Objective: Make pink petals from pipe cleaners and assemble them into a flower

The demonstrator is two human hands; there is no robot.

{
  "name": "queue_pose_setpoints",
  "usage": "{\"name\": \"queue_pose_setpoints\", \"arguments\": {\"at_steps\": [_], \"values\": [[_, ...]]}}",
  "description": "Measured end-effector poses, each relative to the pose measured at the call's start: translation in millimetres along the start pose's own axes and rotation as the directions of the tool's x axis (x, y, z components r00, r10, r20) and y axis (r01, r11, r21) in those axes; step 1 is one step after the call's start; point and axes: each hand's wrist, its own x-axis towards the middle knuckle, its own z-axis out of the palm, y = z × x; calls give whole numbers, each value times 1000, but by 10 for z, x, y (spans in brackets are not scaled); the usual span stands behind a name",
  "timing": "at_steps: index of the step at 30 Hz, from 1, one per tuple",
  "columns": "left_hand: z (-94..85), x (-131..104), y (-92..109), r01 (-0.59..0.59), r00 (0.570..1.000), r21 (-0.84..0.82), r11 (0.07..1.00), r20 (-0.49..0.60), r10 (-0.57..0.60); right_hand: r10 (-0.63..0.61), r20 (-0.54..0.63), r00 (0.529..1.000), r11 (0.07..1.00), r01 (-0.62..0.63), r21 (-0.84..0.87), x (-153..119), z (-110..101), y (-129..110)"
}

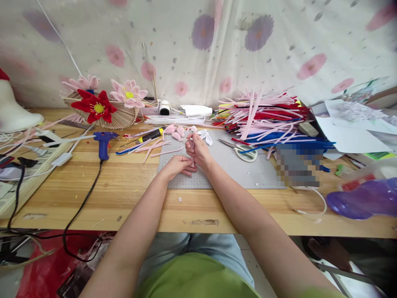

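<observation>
My hands meet over the left part of a grey cutting mat (260, 176). A pale pink chenille stem (192, 154) stands roughly upright between them. The fingers of my right hand (200, 150) are wrapped round its upper part. Lower down, my left hand (178, 167) pinches the stem near its bottom end; the fingers partly cover it. Just beyond my hands lie several pink fuzzy petals (176, 132) and several white petals (207, 137). Loose pink stems (155, 147) lie to the left, partly on the mat.
Scissors (242, 150) rest on the mat's right side, near a heap of pink, red and blue chenille stems (266, 116). A blue glue gun (103, 145) with a black cord stands left. Fuzzy flowers (98, 108) sit behind it. A purple bottle-like object (362, 198) lies right.
</observation>
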Motion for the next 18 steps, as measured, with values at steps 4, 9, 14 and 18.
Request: {"name": "queue_pose_setpoints", "arguments": {"at_steps": [4,9,14,18], "values": [[-16,-8,22,23,1000,-5,1000,21,-23,6,-33,999,1000,-5,9,-2,14,-15],[-12,-13,18,-10,1000,-28,1000,15,11,11,-84,996,1000,-13,-20,-9,44,-37],[18,-8,-12,-50,998,-40,998,-46,48,10,-105,994,1000,-12,-21,-9,55,-42],[-36,-30,22,-24,998,-73,997,-57,20,79,-47,996,995,-76,58,-22,-60,-98]]}}
